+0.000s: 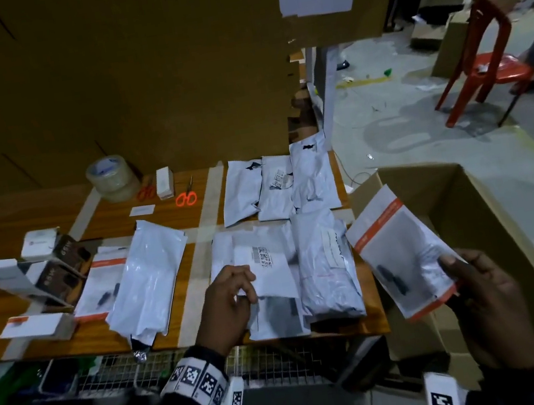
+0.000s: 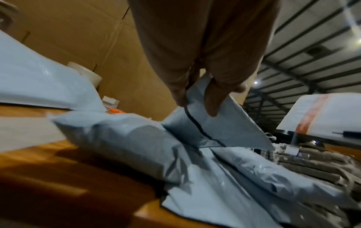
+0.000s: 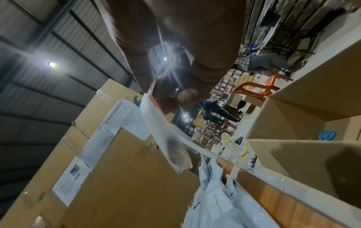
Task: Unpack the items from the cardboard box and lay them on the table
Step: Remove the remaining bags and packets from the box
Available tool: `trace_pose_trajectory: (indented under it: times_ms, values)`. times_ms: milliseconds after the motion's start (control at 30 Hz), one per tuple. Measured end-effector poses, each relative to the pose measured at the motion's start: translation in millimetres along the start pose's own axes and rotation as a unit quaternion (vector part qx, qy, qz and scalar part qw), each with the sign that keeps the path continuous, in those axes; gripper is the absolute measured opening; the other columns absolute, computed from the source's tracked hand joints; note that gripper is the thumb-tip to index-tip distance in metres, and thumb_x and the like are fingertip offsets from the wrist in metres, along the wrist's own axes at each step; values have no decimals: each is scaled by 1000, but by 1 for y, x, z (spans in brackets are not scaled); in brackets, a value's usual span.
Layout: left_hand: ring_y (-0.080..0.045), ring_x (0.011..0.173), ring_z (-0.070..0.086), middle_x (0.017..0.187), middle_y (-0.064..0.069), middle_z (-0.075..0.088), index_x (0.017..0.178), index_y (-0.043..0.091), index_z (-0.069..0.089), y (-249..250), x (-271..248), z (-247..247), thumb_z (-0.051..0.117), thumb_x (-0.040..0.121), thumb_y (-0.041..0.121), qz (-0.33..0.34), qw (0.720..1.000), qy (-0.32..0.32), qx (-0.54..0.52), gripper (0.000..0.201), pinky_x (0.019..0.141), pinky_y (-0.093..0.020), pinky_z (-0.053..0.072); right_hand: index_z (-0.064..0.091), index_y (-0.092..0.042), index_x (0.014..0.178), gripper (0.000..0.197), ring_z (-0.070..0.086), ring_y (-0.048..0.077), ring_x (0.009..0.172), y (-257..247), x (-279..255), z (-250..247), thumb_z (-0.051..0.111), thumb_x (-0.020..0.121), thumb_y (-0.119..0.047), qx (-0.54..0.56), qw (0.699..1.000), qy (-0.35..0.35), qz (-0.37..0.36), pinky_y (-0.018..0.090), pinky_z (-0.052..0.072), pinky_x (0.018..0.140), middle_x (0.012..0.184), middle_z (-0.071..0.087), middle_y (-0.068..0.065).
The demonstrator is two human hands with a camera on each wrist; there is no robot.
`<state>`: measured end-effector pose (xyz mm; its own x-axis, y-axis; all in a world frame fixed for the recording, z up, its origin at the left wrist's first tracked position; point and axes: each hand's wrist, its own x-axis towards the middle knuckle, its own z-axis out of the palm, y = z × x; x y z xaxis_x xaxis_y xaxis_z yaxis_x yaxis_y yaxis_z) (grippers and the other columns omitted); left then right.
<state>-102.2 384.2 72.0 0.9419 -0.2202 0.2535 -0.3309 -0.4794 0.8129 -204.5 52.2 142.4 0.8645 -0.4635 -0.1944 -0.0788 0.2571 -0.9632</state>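
Note:
My right hand [image 1: 455,269] pinches the lower corner of a frosted pouch with orange stripes [image 1: 401,251], holding it in the air above the open cardboard box [image 1: 487,204] at the table's right end; a dark item shows through it. In the right wrist view the pouch [image 3: 162,131] hangs from my fingers [image 3: 144,80]. My left hand [image 1: 237,290] pinches the edge of a white labelled mailer [image 1: 269,271] on top of other mailers at the table's front; the left wrist view shows the lifted mailer corner [image 2: 220,126] between thumb and fingers [image 2: 213,98].
Several white mailers [image 1: 277,187] cover the wooden table [image 1: 181,284]. A long mailer [image 1: 148,275], another orange-striped pouch [image 1: 101,282] and small boxes [image 1: 43,267] lie left. Tape roll [image 1: 112,176] and orange scissors [image 1: 186,193] sit at the back. A cardboard wall [image 1: 102,81] stands behind; a red chair [image 1: 486,58] is far right.

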Motion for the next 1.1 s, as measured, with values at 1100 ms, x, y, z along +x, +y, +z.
trace_pose_trajectory:
  times_ms: [1100]
  values:
    - [-3,103,64,104,17,70,94,30,70,-153,-73,-341,66,94,22,-112,994,-8,3,8,80,-34,55,52,-13,130,29,71,29,94,122,-86,465,55,101,-10,19,978,-174,109,31,60,67,117,67,14]
